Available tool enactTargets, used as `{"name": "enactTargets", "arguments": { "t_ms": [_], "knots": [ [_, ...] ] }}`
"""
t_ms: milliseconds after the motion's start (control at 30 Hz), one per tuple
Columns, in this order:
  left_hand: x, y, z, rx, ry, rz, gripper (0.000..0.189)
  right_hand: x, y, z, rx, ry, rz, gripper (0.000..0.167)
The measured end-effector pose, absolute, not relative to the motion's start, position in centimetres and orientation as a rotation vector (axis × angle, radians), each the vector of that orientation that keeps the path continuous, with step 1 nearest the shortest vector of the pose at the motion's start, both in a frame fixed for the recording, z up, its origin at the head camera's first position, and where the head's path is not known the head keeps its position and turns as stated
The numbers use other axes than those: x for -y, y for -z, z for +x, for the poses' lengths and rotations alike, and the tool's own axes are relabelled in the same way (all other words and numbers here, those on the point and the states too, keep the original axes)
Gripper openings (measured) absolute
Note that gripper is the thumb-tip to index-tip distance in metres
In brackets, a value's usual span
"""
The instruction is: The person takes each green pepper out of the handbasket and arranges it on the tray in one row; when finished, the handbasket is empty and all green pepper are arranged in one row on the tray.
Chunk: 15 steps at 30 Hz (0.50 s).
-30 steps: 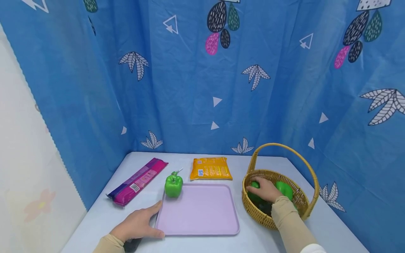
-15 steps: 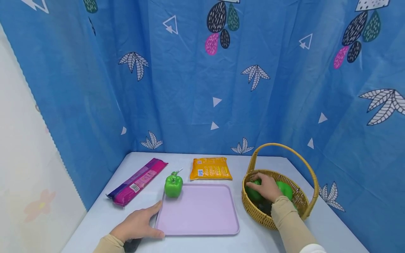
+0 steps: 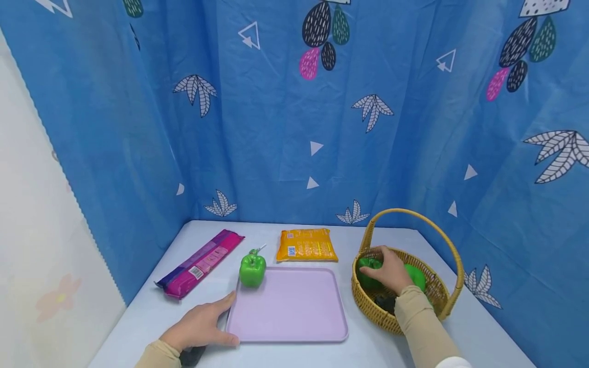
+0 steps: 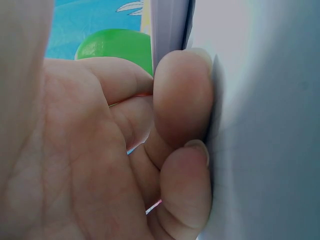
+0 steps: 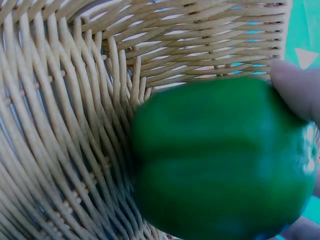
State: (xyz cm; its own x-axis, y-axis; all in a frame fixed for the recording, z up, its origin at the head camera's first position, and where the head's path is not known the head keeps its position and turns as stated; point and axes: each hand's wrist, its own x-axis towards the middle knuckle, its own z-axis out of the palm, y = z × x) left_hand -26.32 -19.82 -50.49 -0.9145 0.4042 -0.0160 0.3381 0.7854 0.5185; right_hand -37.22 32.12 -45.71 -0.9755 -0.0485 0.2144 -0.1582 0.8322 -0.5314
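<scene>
Inside the wicker basket [image 3: 377, 318] on the right, my right hand [image 3: 391, 271] grips a dark green bell pepper [image 3: 367, 276]. In the right wrist view the bell pepper [image 5: 220, 160] fills the middle, with fingers at its right end and woven basket wall behind it. My left hand [image 3: 202, 323] rests at the left edge of the lilac tray [image 3: 289, 306], its thumb near the front corner. The left wrist view shows its fingertips [image 4: 182, 100] low at the table beside the tray edge. A brighter green bell pepper [image 3: 252, 271] sits on the tray's back left corner.
Another green pepper [image 3: 415, 276] and a dark item [image 3: 385, 302] lie in the basket under its arched handle [image 3: 425, 219]. A pink and purple packet [image 3: 202, 263] lies back left, an orange packet [image 3: 307, 245] behind the tray. Blue curtain [image 3: 285, 128] hangs behind the table.
My right hand has risen slightly within the basket, and the dark green bell pepper in its fingers shows more. The left hand, tray and packets stay put.
</scene>
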Motion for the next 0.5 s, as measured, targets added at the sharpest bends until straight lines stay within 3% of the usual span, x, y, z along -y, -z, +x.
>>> {"name": "enactTargets", "arguments": {
  "t_ms": [100,500],
  "knots": [
    [19.79,50.56,-26.27,-2.842,-0.793,0.579,0.123,-32.27,46.12,-37.31,2.861,-0.85,0.181,0.084],
    [19.76,50.48,-26.28,-2.858,-0.784,0.587,0.123,-32.12,46.3,-37.42,2.909,-0.833,0.178,0.075]
  ]
}}
